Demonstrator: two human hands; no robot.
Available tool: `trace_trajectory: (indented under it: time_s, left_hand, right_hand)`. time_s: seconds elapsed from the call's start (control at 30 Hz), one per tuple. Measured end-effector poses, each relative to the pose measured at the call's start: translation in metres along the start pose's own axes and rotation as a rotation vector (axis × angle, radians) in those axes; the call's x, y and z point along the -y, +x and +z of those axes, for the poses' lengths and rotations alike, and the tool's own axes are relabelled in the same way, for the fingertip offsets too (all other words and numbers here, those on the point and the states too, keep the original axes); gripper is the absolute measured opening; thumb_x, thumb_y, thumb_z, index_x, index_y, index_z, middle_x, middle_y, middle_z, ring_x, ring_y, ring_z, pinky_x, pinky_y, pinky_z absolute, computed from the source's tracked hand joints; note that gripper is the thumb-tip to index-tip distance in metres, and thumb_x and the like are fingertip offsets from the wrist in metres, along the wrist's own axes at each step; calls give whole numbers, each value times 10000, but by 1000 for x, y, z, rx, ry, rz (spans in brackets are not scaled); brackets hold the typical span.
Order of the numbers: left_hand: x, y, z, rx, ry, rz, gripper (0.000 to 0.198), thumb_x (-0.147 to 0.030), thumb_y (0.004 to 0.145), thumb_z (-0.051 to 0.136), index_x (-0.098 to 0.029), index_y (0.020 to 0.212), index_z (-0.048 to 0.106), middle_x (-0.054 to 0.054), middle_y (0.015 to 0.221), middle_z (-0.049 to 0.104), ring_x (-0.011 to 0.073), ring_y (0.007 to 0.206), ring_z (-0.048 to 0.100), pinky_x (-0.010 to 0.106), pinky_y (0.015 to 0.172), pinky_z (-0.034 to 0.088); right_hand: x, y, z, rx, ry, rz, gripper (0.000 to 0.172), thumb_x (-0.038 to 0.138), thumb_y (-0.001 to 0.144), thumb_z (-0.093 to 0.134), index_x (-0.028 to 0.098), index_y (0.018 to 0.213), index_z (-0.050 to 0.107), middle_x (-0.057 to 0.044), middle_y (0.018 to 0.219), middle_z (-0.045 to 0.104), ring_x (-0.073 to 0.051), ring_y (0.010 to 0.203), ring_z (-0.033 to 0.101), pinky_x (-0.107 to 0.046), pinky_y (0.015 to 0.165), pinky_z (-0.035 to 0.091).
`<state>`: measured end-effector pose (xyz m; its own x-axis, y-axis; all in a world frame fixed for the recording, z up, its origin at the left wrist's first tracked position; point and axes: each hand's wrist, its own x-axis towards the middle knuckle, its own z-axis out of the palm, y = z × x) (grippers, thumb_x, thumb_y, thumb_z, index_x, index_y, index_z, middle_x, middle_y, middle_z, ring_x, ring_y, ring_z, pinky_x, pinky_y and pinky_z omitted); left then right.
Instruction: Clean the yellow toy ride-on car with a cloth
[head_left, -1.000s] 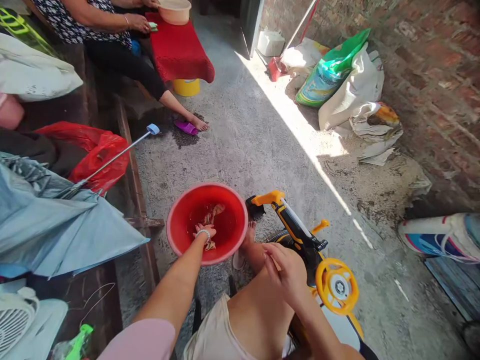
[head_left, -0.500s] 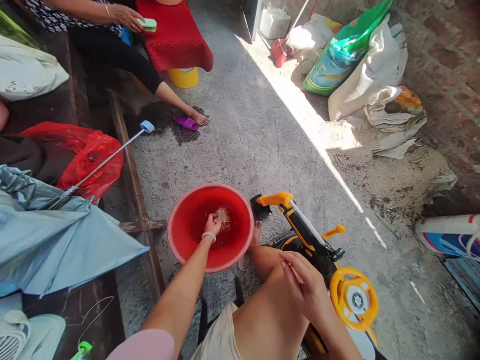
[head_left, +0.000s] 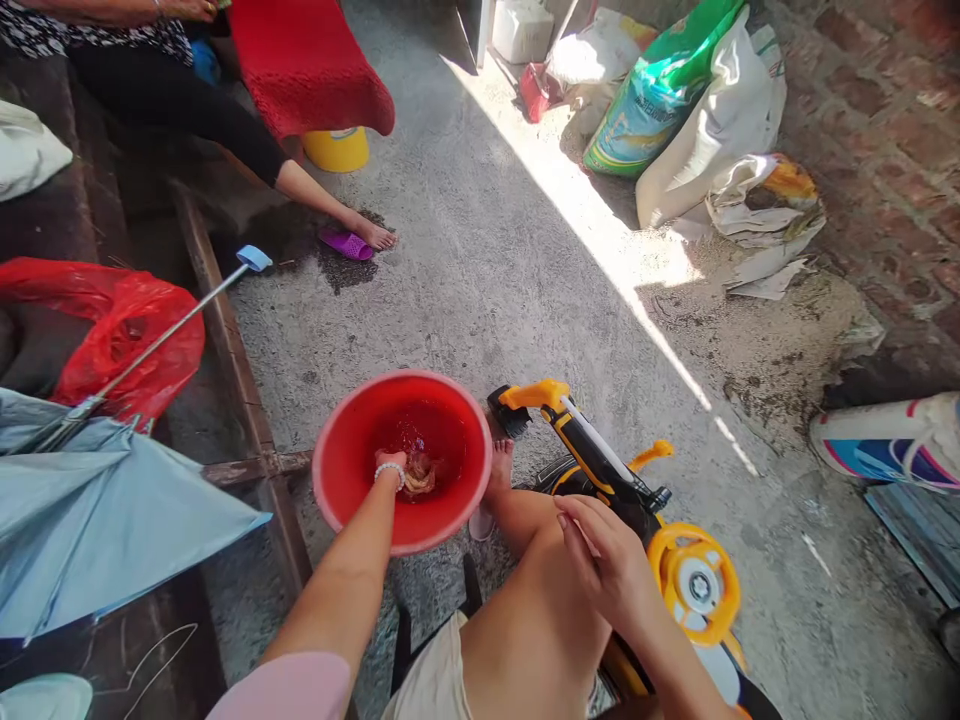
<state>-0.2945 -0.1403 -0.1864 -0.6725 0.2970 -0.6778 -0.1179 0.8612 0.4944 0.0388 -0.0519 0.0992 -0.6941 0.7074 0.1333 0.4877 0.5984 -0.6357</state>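
My left hand (head_left: pixel 389 466), with a pale beaded bracelet at its wrist, reaches down into a red basin (head_left: pixel 330 440) on the concrete floor. Its fingers are partly hidden, low in the water, and appear closed on the near side of a wet, tan, crumpled clump (head_left: pixel 420 476); whether this is cloth or fibre I cannot make out. Small splashes show beside it. My right hand (head_left: pixel 606 550) hangs loosely over my bent knee, fingers stretched out, holding nothing. Close by it is a yellow-and-black ride-on toy digger (head_left: pixel 600 450) with a yellow steering wheel (head_left: pixel 694 583).
Another person sits at the upper left, with a bare foot (head_left: pixel 373 232) near a purple slipper (head_left: pixel 349 244). A light-blue umbrella (head_left: pixel 142 530) and a red plastic bag (head_left: pixel 142 330) lie left of the basin. Full sacks (head_left: pixel 705 120) lean by the brick wall (head_left: pixel 885 150).
My left hand has moved leftward and lower in the basin, with the tan clump now wet and spread in the water. The view has shifted slightly; my right hand keeps its place over the knee.
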Motion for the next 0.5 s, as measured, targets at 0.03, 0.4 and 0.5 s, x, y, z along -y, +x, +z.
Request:
trace_trajectory:
  time_s: [0.03, 0.4, 0.5]
  left_hand:
    - [-5, -2, -6, -21, -22, -5, 716, -270, 732, 793, -133, 1398, 567, 257, 1213, 736, 395, 1113, 737, 500, 903, 587]
    - [-41, -123, -102, 166, -291, 567, 403, -144, 605, 583, -198, 982, 714, 79, 1093, 768, 286, 1102, 691, 410, 1023, 565]
    - [-51, -154, -137, 224, -329, 658, 452, -179, 612, 599, -192, 1045, 728, 92, 1107, 742, 314, 1128, 660, 422, 1026, 542]
  right_hand:
    - [3, 3, 2, 16, 13, 7, 277, 193, 1033, 539, 260, 1218, 735, -88, 1138, 781, -199, 1013, 750, -311, 872, 630]
    - [48, 88, 110, 584, 105, 166, 1019, 150, 750, 814, 163, 1661, 357, -241, 1650, 409, -345, 1523, 443, -473, 1224, 416]
    - [55, 97, 151, 579, 228, 299, 1296, 161, 567, 928, 166, 1689, 280, -288, 1740, 187, -406, 1595, 308, -525, 1259, 341]
